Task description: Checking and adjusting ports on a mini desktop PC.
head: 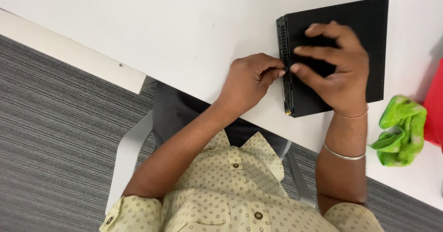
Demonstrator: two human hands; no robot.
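1. Lying flat on the white table (152, 24) is a small black computer box (364, 33), near the table's front edge, its vented side panel (282, 52) facing the left hand.
2. The right hand (339, 72) is resting on top of the box, fingers spread and pressing down, the thumb reaching to the vented edge; it is clasping nothing.
3. The left hand (251, 82) is pinching at that same side panel, thumb and forefinger closed together on a small dark part too tiny to identify.
4. A crumpled green cloth (400, 130) is lying on the table well to the right of the box, beside something red (434, 107).
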